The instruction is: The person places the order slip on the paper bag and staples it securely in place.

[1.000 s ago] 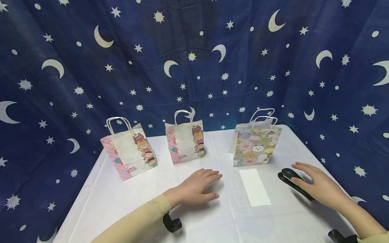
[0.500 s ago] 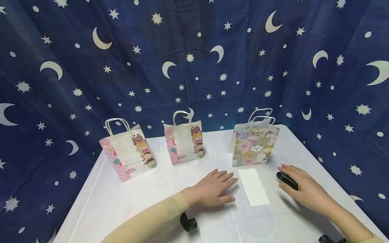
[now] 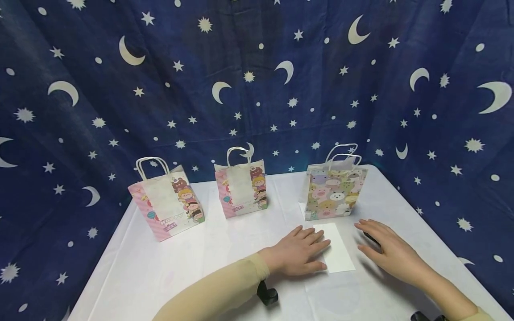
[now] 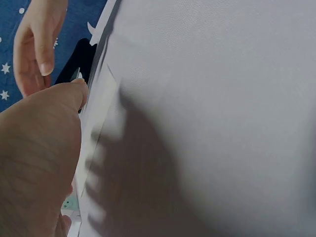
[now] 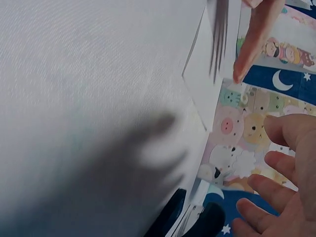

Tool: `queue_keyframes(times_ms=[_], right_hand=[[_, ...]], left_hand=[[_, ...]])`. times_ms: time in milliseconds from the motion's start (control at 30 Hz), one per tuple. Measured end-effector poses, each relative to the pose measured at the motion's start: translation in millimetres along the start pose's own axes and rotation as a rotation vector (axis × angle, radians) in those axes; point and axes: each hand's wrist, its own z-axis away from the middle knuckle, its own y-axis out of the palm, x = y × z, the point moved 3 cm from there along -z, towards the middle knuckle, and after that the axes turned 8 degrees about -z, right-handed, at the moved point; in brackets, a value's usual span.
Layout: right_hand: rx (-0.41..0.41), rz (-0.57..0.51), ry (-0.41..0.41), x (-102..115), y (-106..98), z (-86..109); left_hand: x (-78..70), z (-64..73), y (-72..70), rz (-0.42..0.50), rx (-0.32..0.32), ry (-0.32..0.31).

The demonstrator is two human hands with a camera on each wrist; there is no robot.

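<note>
A white strip of paper [image 3: 339,252] lies on the table in front of the animal-print paper bag [image 3: 335,194]. My left hand [image 3: 299,252] is palm down with spread fingers, its fingertips overlapping the strip's left edge in the head view. To the right of the strip hovers my right hand [image 3: 389,249], fingers loosely extended. It covers most of a black stapler [image 5: 210,217], which shows at the bottom of the right wrist view, apart from the fingers. Neither hand grips anything.
Two pink-and-white cartoon paper bags stand at the back, one leaning at the left [image 3: 170,205] and one in the middle [image 3: 241,189]. All the bags have white handles. A dark blue moon-and-star curtain [image 3: 180,89] hangs behind the white-covered table [image 3: 132,272].
My left hand has moved right, from bare tablecloth to over the paper strip's left edge. My right hand has moved left over the stapler, hiding more of it.
</note>
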Motion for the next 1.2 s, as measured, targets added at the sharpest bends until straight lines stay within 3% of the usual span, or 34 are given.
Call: queue_keyframes(times_ms=[267, 433, 600, 900, 1200], right_hand=[[0.038, 0.004, -0.011, 7, 11, -3.9], [0.039, 0.001, -0.021, 9, 17, -7.4], [0.082, -0.013, 0.023, 10, 24, -9.1], [0.116, -0.025, 0.032, 10, 37, -10.3], [0.138, -0.025, 0.043, 12, 45, -13.5]], left_hand=[[-8.6, -5.2, 7.0, -0.044, 0.041, 0.019], [-10.2, -3.2, 9.0, -0.056, 0.058, 0.023], [-7.9, 4.2, 8.9, -0.08, 0.071, 0.043], [9.9, 42.1, 12.1, -0.118, 0.052, 0.091], [35.1, 84.4, 9.3, -0.034, 0.025, 0.115]])
